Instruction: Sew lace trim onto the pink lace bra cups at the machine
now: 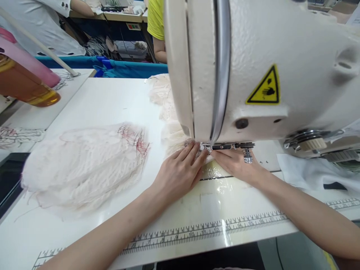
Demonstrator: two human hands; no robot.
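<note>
A large off-white sewing machine [253, 48] fills the upper right, its needle area low over the table. My left hand [180, 165] lies palm down, fingers extended, pressing pale lace fabric [171, 137] just left of the presser foot. Beyond that hand the fabric trails back along the machine's left side. My right hand [239, 163] is at the right of the foot, its fingers pointing left at the fabric's edge and partly hidden by a metal attachment [230, 146]. Whether those fingers pinch the fabric cannot be made out.
A pile of pale lace pieces [84, 168] with red threads lies left on the white table [120, 97]. A printed ruler [197, 232] runs along the front edge. Bottles [28, 84] stand at the left; white cloth [309, 172] lies right. Two people are behind.
</note>
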